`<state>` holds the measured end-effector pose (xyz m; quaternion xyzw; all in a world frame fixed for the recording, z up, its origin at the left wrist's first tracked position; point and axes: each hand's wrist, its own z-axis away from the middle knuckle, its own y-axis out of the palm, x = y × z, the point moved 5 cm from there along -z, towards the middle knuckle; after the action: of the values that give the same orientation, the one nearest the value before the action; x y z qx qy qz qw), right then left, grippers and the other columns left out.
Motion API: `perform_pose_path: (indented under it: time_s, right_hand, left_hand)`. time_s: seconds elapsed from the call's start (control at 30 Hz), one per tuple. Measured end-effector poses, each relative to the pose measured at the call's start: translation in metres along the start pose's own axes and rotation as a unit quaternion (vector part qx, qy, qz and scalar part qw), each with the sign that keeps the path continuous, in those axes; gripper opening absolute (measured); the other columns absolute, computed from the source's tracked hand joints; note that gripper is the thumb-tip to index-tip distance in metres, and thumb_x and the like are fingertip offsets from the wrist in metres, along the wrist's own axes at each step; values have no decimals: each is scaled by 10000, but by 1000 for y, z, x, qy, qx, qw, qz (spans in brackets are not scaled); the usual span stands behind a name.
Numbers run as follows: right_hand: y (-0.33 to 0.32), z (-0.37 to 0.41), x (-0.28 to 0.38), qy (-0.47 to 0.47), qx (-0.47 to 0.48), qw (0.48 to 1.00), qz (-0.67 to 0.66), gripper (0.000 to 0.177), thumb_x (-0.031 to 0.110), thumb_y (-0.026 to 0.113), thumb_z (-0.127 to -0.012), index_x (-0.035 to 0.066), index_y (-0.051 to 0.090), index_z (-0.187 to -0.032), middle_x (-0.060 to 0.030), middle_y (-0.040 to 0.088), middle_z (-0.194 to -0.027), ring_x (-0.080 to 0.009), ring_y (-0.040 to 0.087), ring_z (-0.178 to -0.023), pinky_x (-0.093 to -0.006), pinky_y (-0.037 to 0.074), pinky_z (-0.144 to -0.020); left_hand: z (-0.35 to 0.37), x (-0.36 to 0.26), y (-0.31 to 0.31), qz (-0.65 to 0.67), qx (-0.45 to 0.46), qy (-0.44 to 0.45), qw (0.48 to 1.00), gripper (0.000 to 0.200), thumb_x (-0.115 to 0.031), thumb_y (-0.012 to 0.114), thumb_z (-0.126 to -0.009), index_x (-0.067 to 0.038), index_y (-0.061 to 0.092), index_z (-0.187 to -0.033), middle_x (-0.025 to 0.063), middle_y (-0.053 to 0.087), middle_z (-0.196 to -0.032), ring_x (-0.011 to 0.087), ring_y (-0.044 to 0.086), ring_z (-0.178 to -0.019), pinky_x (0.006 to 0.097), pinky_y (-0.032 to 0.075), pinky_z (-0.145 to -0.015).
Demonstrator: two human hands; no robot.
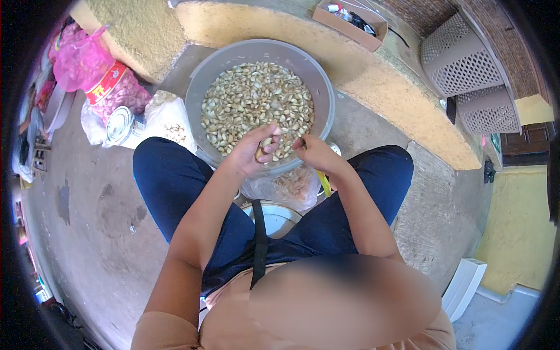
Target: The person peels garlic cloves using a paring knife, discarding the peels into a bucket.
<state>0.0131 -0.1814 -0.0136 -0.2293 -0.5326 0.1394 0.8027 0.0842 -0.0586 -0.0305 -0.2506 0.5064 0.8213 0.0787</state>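
Note:
A large grey tub (pixel 326 111) full of garlic cloves (pixel 251 99) stands between my knees, and both hands are over its near rim. My left hand (pixel 255 153) is palm up with its fingers curled around a few garlic cloves (pixel 266 143). Just to the right, my right hand (pixel 319 154) is closed, its thumb and forefinger pinched together. From its lower side sticks out the yellow handle (pixel 324 184) of what looks like a small knife; the blade is hidden. Under the hands, a clear plastic bag (pixel 291 189) holds pale peelings.
On the left stand a pink net sack (pixel 119 93), a tin can (pixel 121 125) and a white bag of cloves (pixel 175 128). A low yellow wall (pixel 385 96) curves behind the tub, with a cardboard box (pixel 350 23) on it. Below me is a white bucket (pixel 277 219).

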Motion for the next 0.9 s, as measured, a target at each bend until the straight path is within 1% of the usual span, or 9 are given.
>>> perform_pose_path:
  time_s: [0.03,0.13,0.23,0.33,0.43,0.53,0.63,0.73,0.9]
  right_hand:
    - [2,-1,-2,-28,17,999,21,184,110,535,-712,-25,524,-836,-153,578,-727,-225,575,-673,-335,444,-618]
    - [7,1,-7,19,123,991,-56,255,163,536,-791,-10,476,-968,-130,571,-798,-169,568,-673,-282,449,-641]
    - [10,-1,-6,50,140,982,-118,288,188,518,-827,-2,416,-1017,-114,564,-740,-166,567,-608,-284,458,-554]
    - [-3,4,12,64,88,994,1,370,251,557,-809,-1,385,-1019,-76,532,-651,-142,537,-538,-274,423,-446]
    - [-9,3,19,-37,-35,999,0,459,371,599,-756,-30,459,-929,-158,552,-665,-234,556,-585,-325,433,-557]
    - [-9,3,27,-63,-39,997,-24,519,461,628,-699,-24,503,-839,-158,540,-633,-242,543,-561,-329,416,-540]
    - [-8,9,42,-111,-73,991,-9,502,470,630,-692,-16,519,-755,-167,536,-611,-271,546,-561,-344,414,-534]
    - [-7,9,46,-107,-80,990,49,498,468,618,-702,-17,510,-750,-179,537,-597,-302,548,-562,-363,409,-521]
    - [-7,10,48,-99,-77,990,60,469,447,592,-733,-15,515,-747,-186,539,-595,-320,549,-565,-379,403,-511]
  left_hand:
    - [0,0,0,-6,-2,1,1000,217,-265,527,-834,-52,492,-819,-12,434,-702,29,388,-501,140,279,-335]
    - [2,-1,2,-18,-7,4,1000,227,-276,520,-838,-51,492,-828,-17,433,-703,25,381,-498,138,276,-331]
    - [2,-2,4,-19,-4,6,1000,243,-292,503,-847,-50,484,-858,-26,434,-705,14,366,-490,129,263,-325]
    - [3,-2,4,-7,4,6,1000,234,-282,496,-851,-48,484,-854,-27,435,-705,14,365,-489,125,262,-325]
    - [2,-2,4,13,10,2,1000,220,-273,494,-850,-54,483,-843,-27,435,-701,11,362,-484,121,259,-323]
    - [5,-2,6,8,2,-9,1000,210,-270,503,-843,-62,482,-831,-27,437,-681,4,355,-471,118,252,-316]
    - [8,0,10,5,-12,-31,999,200,-264,520,-834,-69,479,-819,-27,439,-660,-1,344,-449,119,242,-306]
    - [9,3,11,22,-14,-41,999,192,-256,533,-829,-76,470,-804,-29,440,-651,-3,338,-433,121,236,-298]
    - [9,3,15,42,2,-49,998,200,-261,540,-828,-90,450,-775,-34,439,-648,-3,346,-429,123,230,-292]
